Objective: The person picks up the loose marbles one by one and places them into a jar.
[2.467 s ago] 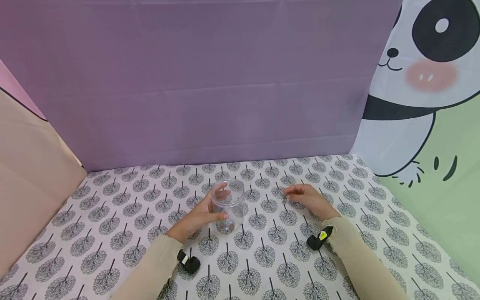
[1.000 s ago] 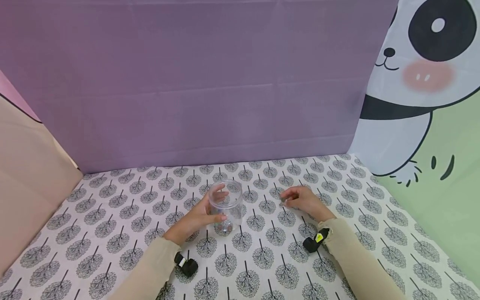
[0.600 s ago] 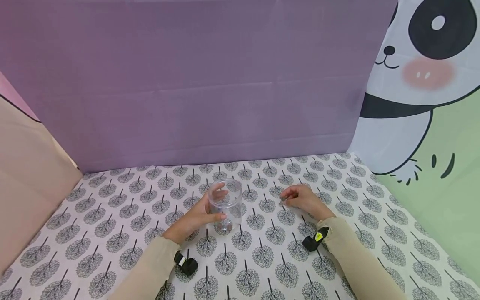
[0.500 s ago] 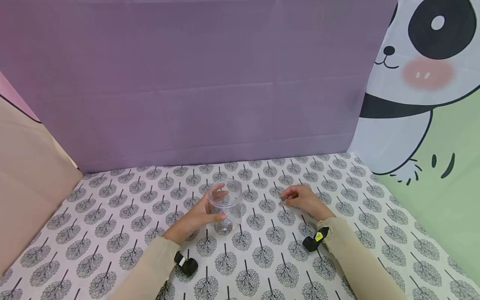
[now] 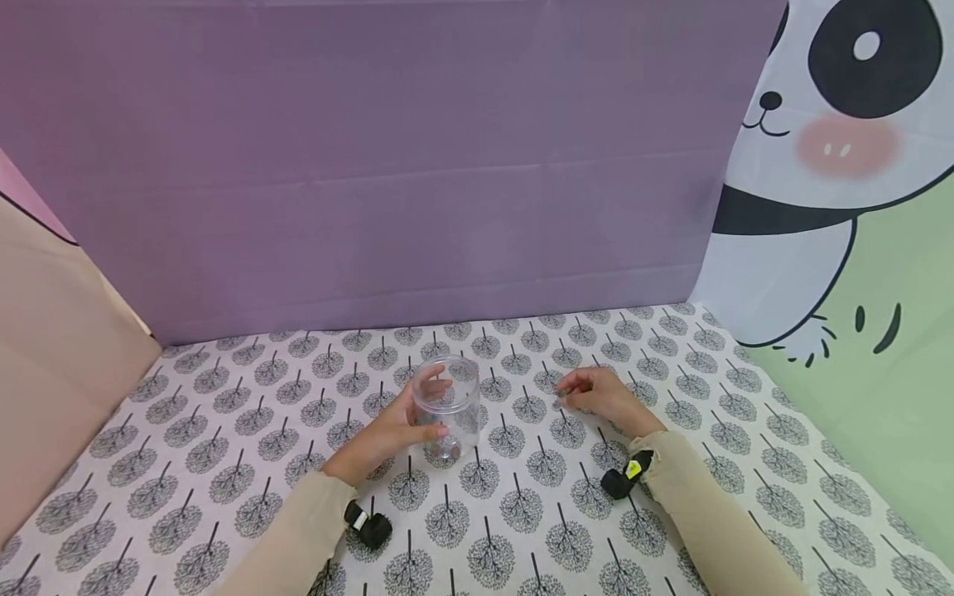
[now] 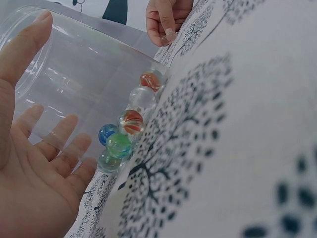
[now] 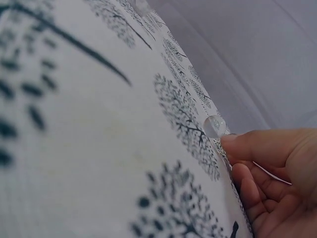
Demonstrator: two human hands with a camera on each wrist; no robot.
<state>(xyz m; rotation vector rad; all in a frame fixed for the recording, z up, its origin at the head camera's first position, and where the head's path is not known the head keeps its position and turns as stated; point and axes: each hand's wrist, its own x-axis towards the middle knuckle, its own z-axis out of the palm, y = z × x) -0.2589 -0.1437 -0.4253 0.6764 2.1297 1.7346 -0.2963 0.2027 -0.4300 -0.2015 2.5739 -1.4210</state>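
My left hand [image 5: 395,422] holds a clear plastic jar [image 5: 462,414] upright on the patterned cloth, thumb on the near side and fingers round the far side. In the left wrist view several glass marbles [image 6: 119,145] lie on the jar's bottom: orange-swirled, clear, blue and green. To the right of the jar, my right hand [image 5: 607,401] is low over the cloth, its thumb and forefinger pinching a clear marble [image 7: 214,126]. The right wrist view shows the thumb tip against that marble, other fingers curled beneath. The forefinger's contact is partly hidden there.
A white cloth [image 5: 253,513] printed with dark trees covers the table. Behind it hangs a purple curtain [image 5: 417,207]; a panda-printed panel [image 5: 805,273] stands at the right, and a beige panel [image 5: 67,331] at the left.
The view has shifted slightly. Since 2.5 seconds ago, the right thumb has moved a little lower by the marble. The left hand keeps holding the jar in place.
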